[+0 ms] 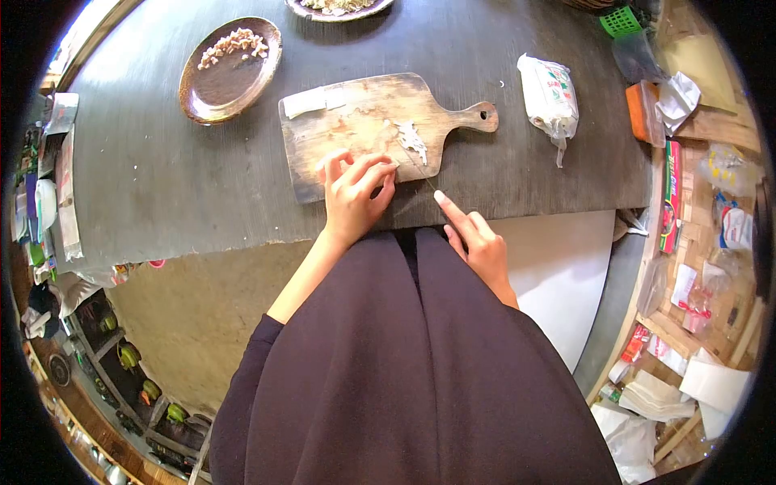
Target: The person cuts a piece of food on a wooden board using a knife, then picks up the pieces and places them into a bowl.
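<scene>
A wooden cutting board (364, 129) with a handle lies near the table's front edge. My left hand (356, 194) rests on its near side, fingers curled and pressed down on a small white piece of food (394, 164), mostly hidden under the fingertips. My right hand (477, 242) is closed round a knife (428, 181), index finger stretched along its top; the thin blade reaches over the board's near edge, beside the left fingertips. Thin cut white pieces (412, 141) lie just beyond the blade. A pale, flat white strip (314, 102) sits at the board's far left corner.
A brown oval plate (222, 93) with diced pieces stands at the far left of the dark table (162, 178). Another plate (339, 14) holds pale shreds at the back. A white plastic packet (550, 93) lies right of the board. Shelves with packages (672, 194) line the right side.
</scene>
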Demonstrator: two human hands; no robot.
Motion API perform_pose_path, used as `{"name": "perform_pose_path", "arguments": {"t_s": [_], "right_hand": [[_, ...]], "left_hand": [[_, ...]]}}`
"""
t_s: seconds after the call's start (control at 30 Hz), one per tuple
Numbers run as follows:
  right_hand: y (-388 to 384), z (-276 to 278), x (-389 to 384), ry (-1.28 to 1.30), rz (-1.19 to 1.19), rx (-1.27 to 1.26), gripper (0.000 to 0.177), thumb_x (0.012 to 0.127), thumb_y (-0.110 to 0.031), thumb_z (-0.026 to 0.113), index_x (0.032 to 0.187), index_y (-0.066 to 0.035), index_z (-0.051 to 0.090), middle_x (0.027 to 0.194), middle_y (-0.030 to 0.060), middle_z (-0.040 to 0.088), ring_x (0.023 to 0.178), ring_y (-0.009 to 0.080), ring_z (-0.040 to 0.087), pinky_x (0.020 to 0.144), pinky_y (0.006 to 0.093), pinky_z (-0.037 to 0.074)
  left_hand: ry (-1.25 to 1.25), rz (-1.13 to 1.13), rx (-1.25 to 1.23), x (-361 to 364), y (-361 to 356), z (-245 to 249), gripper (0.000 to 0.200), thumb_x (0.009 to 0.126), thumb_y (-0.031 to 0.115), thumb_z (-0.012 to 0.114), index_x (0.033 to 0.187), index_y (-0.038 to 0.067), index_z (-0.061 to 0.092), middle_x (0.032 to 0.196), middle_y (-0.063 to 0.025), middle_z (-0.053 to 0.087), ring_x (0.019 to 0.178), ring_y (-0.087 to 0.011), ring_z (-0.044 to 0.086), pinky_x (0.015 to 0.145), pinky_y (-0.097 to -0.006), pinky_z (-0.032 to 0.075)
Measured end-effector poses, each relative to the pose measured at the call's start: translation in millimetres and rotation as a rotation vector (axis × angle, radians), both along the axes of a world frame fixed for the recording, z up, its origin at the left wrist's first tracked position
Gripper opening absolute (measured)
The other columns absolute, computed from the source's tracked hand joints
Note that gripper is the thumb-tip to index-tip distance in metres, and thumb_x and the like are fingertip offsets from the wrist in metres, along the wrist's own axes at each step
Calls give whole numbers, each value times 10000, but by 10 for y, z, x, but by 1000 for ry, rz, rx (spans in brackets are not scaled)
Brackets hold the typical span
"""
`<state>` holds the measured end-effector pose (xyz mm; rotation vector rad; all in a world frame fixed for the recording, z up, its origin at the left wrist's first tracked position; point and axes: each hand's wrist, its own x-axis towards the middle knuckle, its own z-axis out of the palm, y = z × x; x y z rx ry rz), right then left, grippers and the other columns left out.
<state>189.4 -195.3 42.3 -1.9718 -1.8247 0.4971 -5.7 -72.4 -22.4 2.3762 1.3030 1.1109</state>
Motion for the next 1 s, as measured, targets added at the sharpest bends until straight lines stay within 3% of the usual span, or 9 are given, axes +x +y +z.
{"name": "perform_pose_path", "arguments": {"t_s": [0.13,0.2,0.3,0.47,0.63,1.0], "right_hand": [[-92,10,-24,14,16,-15,549,956,-201,702,1464,-376,585,779,60,534,588,274,619,576,422,544],[-119,63,-11,50,11,-26,543,958,-204,701,1460,-379,589,772,59,529,594,267,621,577,412,545],[-203,134,33,65,0,-75,529,960,-206,698,1449,-383,600,764,57,526,606,255,625,577,395,544],[-283,164,90,45,12,-88,523,952,-209,701,1432,-396,613,775,47,534,609,251,626,571,388,541],[-212,236,175,-167,84,-7,555,879,-191,727,1385,-405,653,790,39,532,594,224,623,562,372,534],[-138,291,246,-182,145,40,508,877,-172,714,1343,-375,690,796,49,532,579,233,609,555,367,518]], "left_hand": [[-25,66,-25,7,-32,53,237,744,182,839,957,226,746,1089,51,688,1074,-268,517,974,-424,346],[78,216,-116,19,-58,162,262,758,255,861,1003,242,768,1146,3,638,1167,-277,490,1016,-435,329],[134,225,-141,-46,-48,160,256,765,309,857,1004,270,774,1156,0,605,1184,-273,474,1023,-465,314],[162,176,-123,-87,19,213,247,765,305,859,997,285,778,1142,8,605,1176,-276,476,1019,-469,310],[125,127,-204,-59,95,312,236,743,253,853,962,264,767,1125,4,603,1157,-298,486,997,-480,312],[125,10,-282,-77,271,301,171,787,207,842,948,213,784,1113,-40,625,1144,-331,496,1010,-462,384]]}}
